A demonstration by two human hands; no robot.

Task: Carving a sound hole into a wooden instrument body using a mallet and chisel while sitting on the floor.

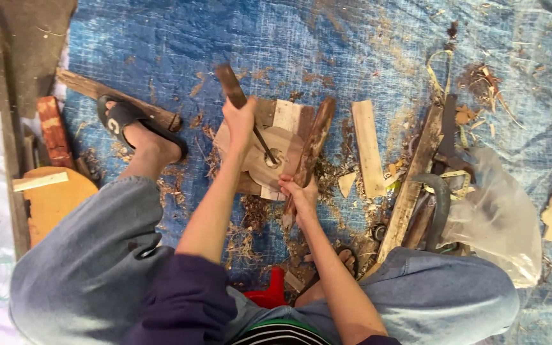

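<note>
My left hand [240, 121] grips a chisel [232, 87] by its wooden handle, and its metal blade slants down to a small hole in a round wooden piece [275, 153]. That piece lies on a patchwork wooden board [287, 115] on the blue tarp. My right hand [300, 193] holds a long wooden mallet stick [312, 148] that lies along the board's right side, its far end pointing away from me.
My left foot in a black sandal [122, 118] rests on a plank [91, 88]. A pale wood slat [367, 147], a long batten [413, 182], a curved metal tool [439, 198] and a plastic bag [499, 217] lie right. Shavings litter the blue tarp [352, 45]. A round orange board [55, 201] lies left.
</note>
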